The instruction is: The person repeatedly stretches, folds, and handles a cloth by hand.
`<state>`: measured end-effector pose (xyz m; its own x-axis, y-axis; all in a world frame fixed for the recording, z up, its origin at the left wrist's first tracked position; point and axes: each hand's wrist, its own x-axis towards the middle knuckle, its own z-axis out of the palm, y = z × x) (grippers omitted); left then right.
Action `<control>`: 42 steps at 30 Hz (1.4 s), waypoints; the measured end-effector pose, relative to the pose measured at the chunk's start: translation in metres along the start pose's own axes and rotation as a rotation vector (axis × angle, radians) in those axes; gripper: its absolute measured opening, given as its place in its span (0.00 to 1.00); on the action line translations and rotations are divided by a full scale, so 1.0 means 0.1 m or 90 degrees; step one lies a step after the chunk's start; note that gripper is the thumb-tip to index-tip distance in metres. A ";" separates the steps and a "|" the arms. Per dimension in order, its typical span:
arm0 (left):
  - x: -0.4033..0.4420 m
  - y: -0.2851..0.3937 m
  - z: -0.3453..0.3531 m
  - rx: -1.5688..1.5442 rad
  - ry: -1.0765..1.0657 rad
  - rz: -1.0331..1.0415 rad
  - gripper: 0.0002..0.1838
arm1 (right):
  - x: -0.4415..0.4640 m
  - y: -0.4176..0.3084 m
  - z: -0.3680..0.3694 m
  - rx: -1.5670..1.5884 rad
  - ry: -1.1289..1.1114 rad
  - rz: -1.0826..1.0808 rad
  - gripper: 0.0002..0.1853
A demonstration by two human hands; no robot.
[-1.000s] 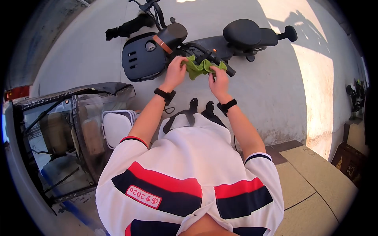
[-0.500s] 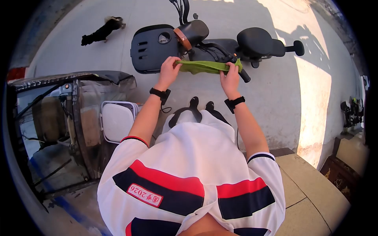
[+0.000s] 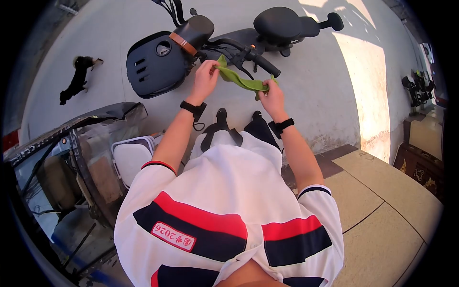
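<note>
Grasps the green cloth [image 3: 241, 82] by one end in the left hand [image 3: 205, 79] and the other in the right hand [image 3: 273, 100], apparently to hold it drawn out, sagging, near the handlebar grip [image 3: 267, 65] of the scooter [image 3: 239, 36].

The thin green cloth [image 3: 246, 84], drawn nearly straight half a second ago, now sags in a twisted curve between my left hand [image 3: 205, 80] and right hand [image 3: 272, 98]. The black rubber handlebar grip [image 3: 266, 64], partly covered then, shows clear above it. My black shoes [image 3: 221, 115] stand wider apart. The black dog [image 3: 78, 82] (first seen beside the scooter's dark slotted front panel [image 3: 165, 74]) has moved well away.
</note>
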<state>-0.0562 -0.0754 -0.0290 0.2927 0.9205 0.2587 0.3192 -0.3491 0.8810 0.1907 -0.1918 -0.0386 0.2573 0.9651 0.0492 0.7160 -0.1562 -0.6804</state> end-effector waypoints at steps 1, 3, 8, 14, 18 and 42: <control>0.04 0.04 0.06 -0.004 0.013 -0.002 0.11 | 0.02 0.06 -0.02 0.019 0.039 -0.015 0.19; 0.12 0.12 0.15 0.001 0.052 -0.001 0.10 | 0.11 0.13 -0.10 0.069 0.093 -0.030 0.18; 0.29 0.29 0.35 0.062 0.130 -0.008 0.10 | 0.38 0.34 -0.37 0.152 0.165 -0.089 0.17; 0.23 0.34 0.88 0.148 0.199 -0.044 0.08 | 0.49 0.83 -0.73 0.183 0.151 -0.098 0.14; 0.07 0.40 1.11 0.198 0.183 -0.081 0.08 | 0.56 1.07 -0.91 0.216 0.116 -0.107 0.10; 0.02 0.57 0.68 0.195 0.337 -0.202 0.05 | 1.18 0.19 -0.58 0.268 -0.073 -0.275 0.10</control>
<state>0.0237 -0.1054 -0.0046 -0.3116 0.9208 0.2345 0.5805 -0.0109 0.8142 0.2722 -0.0931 -0.0028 -0.0865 0.9427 0.3221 0.4157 0.3280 -0.8483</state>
